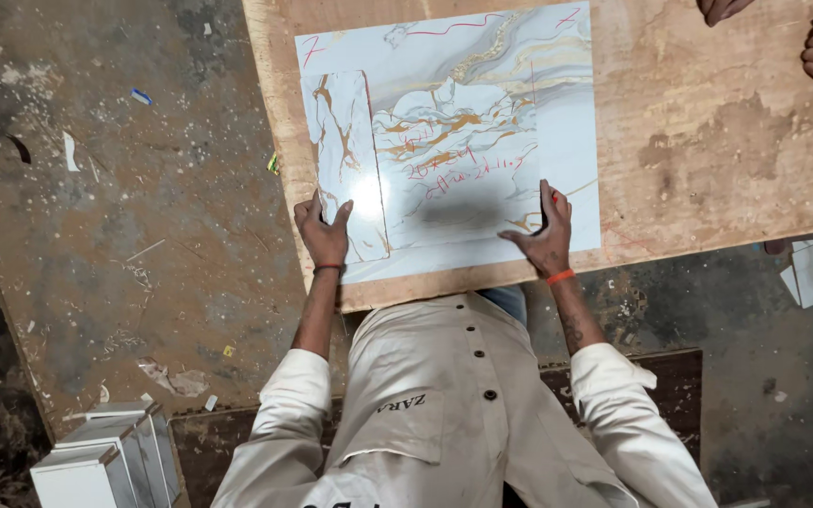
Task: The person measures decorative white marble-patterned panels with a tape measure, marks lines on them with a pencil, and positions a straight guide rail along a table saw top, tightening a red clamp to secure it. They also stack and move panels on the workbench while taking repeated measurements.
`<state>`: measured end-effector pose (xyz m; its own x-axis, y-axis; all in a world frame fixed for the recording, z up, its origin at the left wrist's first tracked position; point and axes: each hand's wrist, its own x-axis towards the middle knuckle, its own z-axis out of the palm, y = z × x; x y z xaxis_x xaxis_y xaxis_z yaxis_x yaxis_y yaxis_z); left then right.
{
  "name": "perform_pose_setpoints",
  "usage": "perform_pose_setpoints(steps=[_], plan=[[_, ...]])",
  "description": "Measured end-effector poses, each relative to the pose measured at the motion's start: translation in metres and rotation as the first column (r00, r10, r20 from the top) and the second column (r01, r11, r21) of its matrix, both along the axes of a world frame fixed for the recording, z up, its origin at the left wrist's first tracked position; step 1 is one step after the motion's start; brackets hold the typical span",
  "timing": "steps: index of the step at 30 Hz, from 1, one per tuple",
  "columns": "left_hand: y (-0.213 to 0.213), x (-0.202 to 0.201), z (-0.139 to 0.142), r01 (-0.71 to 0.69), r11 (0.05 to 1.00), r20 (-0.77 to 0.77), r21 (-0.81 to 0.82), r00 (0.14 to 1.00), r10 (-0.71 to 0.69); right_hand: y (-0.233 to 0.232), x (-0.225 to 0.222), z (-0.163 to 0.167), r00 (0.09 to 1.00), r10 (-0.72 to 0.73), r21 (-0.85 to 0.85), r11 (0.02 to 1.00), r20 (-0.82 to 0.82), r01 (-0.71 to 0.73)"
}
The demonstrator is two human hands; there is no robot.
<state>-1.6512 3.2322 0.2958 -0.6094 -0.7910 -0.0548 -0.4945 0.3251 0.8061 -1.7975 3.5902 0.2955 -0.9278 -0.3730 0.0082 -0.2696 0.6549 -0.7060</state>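
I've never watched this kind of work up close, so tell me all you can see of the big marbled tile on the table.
The big marbled tile lies flat on the worn wooden table. It is glossy white-grey with gold and grey veins and red handwritten marks. A narrower marbled strip lies on its left part. The left hand rests at the strip's near end; the right hand presses the tile's near edge.

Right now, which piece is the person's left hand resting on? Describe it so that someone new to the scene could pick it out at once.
Start at the worn wooden table, where a large glossy marble-patterned tile lies flat. On that tile's left part lies a narrow tile strip, its near end under the left hand. Unlike the big tile, it is slim, upright in the picture, gold-veined and free of red markings.
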Motion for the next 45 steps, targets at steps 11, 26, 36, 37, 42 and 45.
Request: perform_pose_setpoints(steps=[11,26,36,37,42,45], plan=[[0.000,0.009,-0.048,0.067,0.997,0.007,-0.050,0.998,-0.067,0.007,-0.020,-0.010,0.997,0.062,0.080,0.995,-0.046,-0.058],[0.002,0.001,-0.036,0.059,0.996,0.130,-0.068,0.990,-0.050,0.024,-0.028,-0.034,0.991,0.086,-0.025,0.996,-0.100,-0.089],[0.017,0.004,-0.025,-0.076,0.996,0.087,-0.047,0.993,0.080,0.025,-0.031,-0.026,0.989,0.136,0.067,0.989,-0.061,-0.131],[0.018,0.005,-0.022,-0.062,0.997,0.067,-0.053,0.996,0.066,0.025,-0.031,-0.025,0.990,0.131,0.093,0.988,-0.043,-0.127],[0.019,0.005,-0.012,-0.073,0.997,0.095,-0.031,0.993,0.075,0.022,-0.028,-0.016,0.992,0.122,0.096,0.988,-0.012,-0.120],[0.019,0.006,-0.012,-0.065,0.997,0.101,-0.032,0.993,0.067,0.018,-0.028,-0.009,0.995,0.096,0.073,0.993,0.003,-0.096]])
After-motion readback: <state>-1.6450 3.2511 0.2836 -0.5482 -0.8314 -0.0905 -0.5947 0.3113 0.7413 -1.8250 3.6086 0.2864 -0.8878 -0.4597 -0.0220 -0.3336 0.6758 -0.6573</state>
